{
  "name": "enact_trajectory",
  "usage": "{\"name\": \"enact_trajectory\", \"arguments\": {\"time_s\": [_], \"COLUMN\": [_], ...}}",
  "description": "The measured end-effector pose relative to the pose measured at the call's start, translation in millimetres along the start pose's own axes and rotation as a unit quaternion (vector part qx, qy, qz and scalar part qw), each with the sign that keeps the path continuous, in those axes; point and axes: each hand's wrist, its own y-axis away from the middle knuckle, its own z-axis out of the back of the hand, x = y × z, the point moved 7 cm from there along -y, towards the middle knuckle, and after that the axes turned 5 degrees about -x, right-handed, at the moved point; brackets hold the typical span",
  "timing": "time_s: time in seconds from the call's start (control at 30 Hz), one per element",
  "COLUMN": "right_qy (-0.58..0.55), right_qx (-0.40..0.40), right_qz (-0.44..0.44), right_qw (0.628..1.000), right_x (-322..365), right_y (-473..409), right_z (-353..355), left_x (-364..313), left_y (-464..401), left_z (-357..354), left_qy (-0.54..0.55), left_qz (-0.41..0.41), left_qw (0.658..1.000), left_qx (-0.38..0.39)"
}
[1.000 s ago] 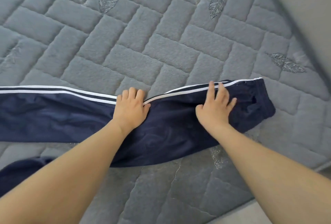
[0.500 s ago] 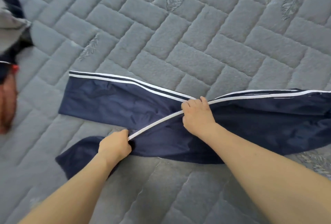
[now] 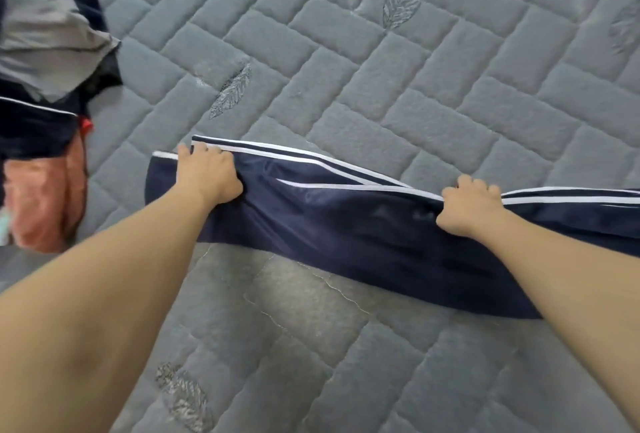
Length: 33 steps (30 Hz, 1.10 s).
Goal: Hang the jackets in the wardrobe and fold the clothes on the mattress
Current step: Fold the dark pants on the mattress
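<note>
Navy track pants (image 3: pixel 346 224) with white side stripes lie stretched left to right across the grey quilted mattress (image 3: pixel 346 69), one leg laid over the other. My left hand (image 3: pixel 207 173) grips the upper leg near its cuff end, fingers curled over the striped far edge. My right hand (image 3: pixel 471 207) grips the striped edge further right, fingers curled into the fabric. The pants run out of view at the right edge.
A pile of clothes (image 3: pixel 45 62) sits at the far left: grey fabric, a dark navy piece with a white stripe and an orange-pink garment (image 3: pixel 45 200) below it. Bare mattress lies beyond the pants and in front of them.
My left hand has carried the near leg up and left, laying it over the far leg so the striped edges nearly meet. My right hand still holds the middle of the pants.
</note>
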Motion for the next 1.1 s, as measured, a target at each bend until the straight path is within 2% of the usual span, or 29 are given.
{"name": "enact_trajectory", "arguments": {"time_s": [0.07,0.1,0.2,0.3,0.37,0.43,0.5,0.6,0.67,0.77,0.93,1.03,1.1], "right_qy": [0.018,-0.006,-0.063,0.02,0.069,0.057,0.046,-0.018,-0.045,-0.1,-0.063,-0.114,-0.122], "right_qx": [0.023,0.04,0.107,0.127,0.067,-0.056,-0.151,-0.158,-0.158,-0.176,-0.228,-0.292,-0.304], "right_qz": [0.05,0.066,0.072,0.056,0.023,-0.018,-0.034,-0.024,-0.001,-0.026,-0.069,-0.049,0.016], "right_qw": [0.998,0.997,0.99,0.99,0.995,0.997,0.987,0.987,0.986,0.979,0.969,0.948,0.945], "right_x": [-0.3,-1.3,-8.4,-16.1,-22.2,-29.8,-33.9,-25.2,-13.5,-14.1,-15.7,10.4,52.1], "right_y": [-3.7,-5.5,-11.8,-18.4,-25.9,-29.1,-27.0,-29.0,-34.5,-42.2,-47.4,-37.8,-22.8], "right_z": [5.0,8.9,21.6,34.5,42.2,54.1,57.7,40.2,32.8,39.4,52.1,52.8,45.5], "left_x": [-15.5,-21.1,-29.1,-26.9,-22.8,-20.1,-17.4,-18.6,-20.7,-25.8,-25.4,-26.5,-11.5], "left_y": [-15.6,-19.0,-23.8,-27.0,-29.4,-30.4,-37.5,-48.7,-54.5,-60.6,-71.3,-68.1,-57.0], "left_z": [-9.4,-10.9,-4.9,0.1,9.5,16.8,7.9,-19.4,-30.0,-31.3,-24.6,-19.7,-26.9], "left_qy": [0.078,0.116,0.115,0.059,0.067,0.094,0.122,0.184,0.22,0.212,0.128,0.178,0.245], "left_qz": [-0.037,-0.046,-0.083,-0.088,-0.077,-0.054,-0.021,0.004,0.011,-0.003,-0.004,-0.009,0.058], "left_qw": [0.994,0.99,0.99,0.992,0.983,0.969,0.972,0.98,0.974,0.975,0.989,0.976,0.955], "left_qx": [0.063,0.068,-0.005,-0.064,-0.151,-0.223,-0.198,-0.077,-0.045,-0.07,-0.069,-0.127,-0.154]}}
